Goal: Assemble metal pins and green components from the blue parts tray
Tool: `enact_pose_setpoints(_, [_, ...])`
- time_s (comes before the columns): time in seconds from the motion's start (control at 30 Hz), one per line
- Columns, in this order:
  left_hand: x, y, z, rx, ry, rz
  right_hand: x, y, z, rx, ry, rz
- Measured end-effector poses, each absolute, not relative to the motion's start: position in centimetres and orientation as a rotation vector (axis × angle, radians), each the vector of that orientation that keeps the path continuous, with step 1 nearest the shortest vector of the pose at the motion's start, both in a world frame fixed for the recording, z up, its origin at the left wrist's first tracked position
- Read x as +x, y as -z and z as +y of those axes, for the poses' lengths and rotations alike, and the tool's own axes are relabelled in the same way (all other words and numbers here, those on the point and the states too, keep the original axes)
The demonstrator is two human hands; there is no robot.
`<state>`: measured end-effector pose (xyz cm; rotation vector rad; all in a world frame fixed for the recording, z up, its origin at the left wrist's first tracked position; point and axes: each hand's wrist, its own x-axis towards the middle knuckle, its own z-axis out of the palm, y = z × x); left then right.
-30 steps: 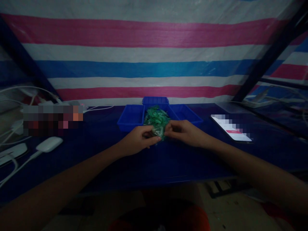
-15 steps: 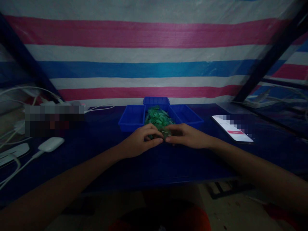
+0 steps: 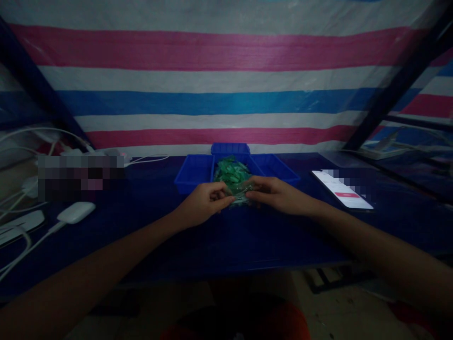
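While one clear packet lay stretched above the near side of the green pile, the left hand pinched its left edge between thumb and curled fingers, and the right hand pinched its right edge, nearly closed. Half a second earlier the two hands' fingertips had almost met; now they stood apart, with more of the packet showing. The pile's pieces were too heaped to count. Three blue trays stood around it, and one phone lay to the right on the blue table.
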<state>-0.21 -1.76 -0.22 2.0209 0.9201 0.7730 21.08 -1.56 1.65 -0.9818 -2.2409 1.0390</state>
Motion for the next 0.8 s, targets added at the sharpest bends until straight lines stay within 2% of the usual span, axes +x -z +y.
enact_pose_setpoints(0.17, [-0.26,0.10,-1.74,1.936,-0.748,0.939,21.39,-1.70,-1.28,-1.054,-0.776,-2.292])
enact_pose_setpoints(0.47, [-0.43,-0.12,-1.14,1.721,-0.864,0.883,21.35,-1.71,-1.25,-0.943,-1.183,-2.112])
enact_pose_setpoints(0.8, [-0.17,0.01,-1.10,1.787,-0.904,0.948,21.46,-1.96,-1.43,-0.893,-1.072,-2.207])
